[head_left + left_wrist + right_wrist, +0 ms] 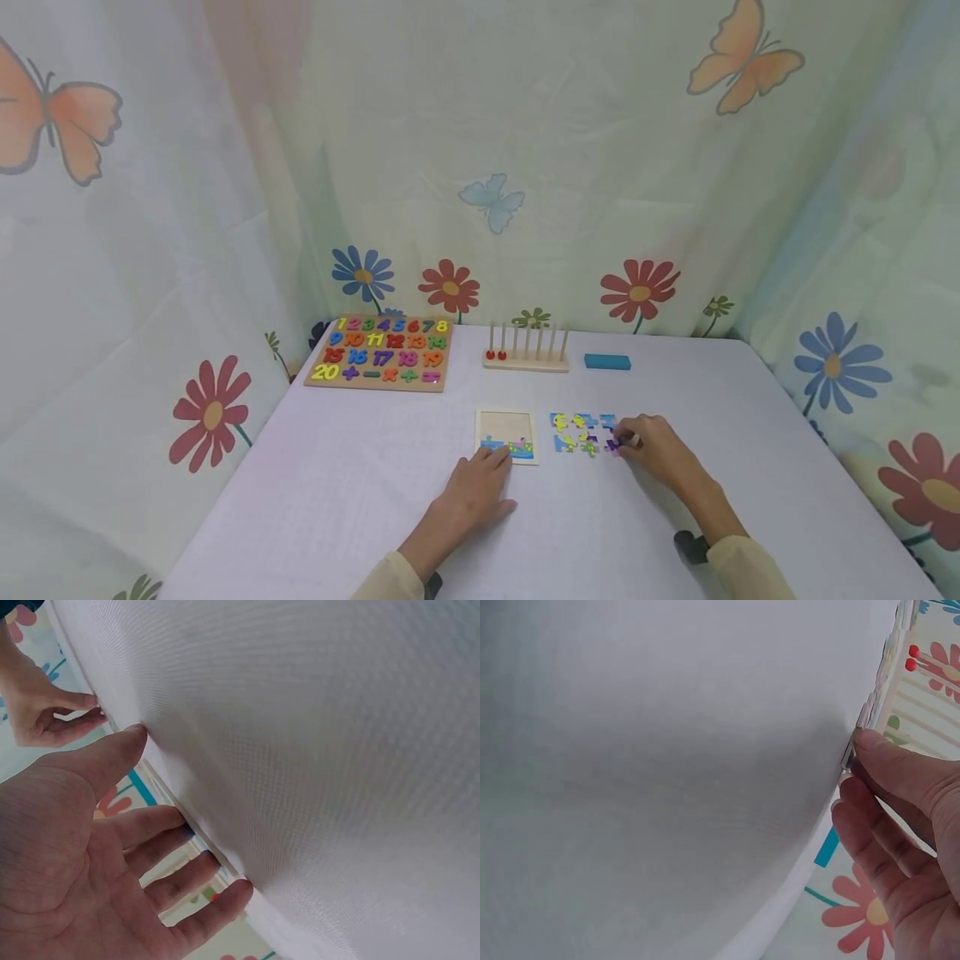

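A shallow wooden puzzle tray (506, 421) lies flat mid-table with several joined pieces (517, 450) along its near side. My left hand (474, 490) rests with extended fingertips on the tray's near edge, partly covering those pieces. To the right of the tray several loose jigsaw pieces (577, 422) are spread in rough rows. At their right end my right hand (657, 450) pinches a purple jigsaw piece (613, 446) between thumb and forefinger. In the right wrist view that puzzle piece (848, 754) is seen edge-on at the fingertips, close over the white cloth.
A board of coloured numbers (375, 383) lies at the back left. Behind the tray stands a wooden peg rack (527, 364) with two red beads on its left pegs. A teal block (607, 362) sits right of the rack. Printed curtains (570, 125) surround the table.
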The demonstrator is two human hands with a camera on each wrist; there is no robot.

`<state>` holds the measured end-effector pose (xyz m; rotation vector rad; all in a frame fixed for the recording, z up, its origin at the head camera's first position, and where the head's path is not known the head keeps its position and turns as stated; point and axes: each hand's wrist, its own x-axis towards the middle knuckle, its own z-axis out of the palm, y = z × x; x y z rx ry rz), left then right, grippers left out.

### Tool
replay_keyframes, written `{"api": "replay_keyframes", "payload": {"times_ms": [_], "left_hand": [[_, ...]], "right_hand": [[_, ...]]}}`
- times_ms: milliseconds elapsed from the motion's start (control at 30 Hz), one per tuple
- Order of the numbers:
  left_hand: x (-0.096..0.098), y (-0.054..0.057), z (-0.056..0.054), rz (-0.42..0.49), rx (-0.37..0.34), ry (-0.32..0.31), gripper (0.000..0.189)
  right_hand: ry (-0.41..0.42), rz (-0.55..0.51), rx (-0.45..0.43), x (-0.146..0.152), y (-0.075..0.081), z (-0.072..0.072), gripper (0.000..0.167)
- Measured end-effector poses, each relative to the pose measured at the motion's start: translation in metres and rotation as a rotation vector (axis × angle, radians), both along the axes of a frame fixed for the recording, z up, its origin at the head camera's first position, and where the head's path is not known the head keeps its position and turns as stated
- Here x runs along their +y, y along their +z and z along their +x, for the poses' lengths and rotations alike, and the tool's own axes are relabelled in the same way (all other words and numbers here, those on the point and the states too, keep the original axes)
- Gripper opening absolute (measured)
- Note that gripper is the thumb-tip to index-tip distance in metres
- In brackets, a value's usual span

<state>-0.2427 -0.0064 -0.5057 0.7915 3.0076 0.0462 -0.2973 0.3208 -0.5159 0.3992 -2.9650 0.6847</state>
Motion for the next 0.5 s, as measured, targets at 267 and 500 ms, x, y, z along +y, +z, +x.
{"api": "replay_keyframes", "payload": {"times_ms": [267,500], "left_hand": [[0.0005,-0.0008,-0.0003,-0.002,0.002,-0.002,0.068],[0.0004,-0.0022,-0.0006,-0.005,0.016,-0.003,0.068]], "right_hand": [[-0.019,-0.001,-0.021,-0.001,0.0023,0.0066,0.017],[-0.022,0.009,-0.011,-0.0023,0.0007,0.0077,0.02]]}}
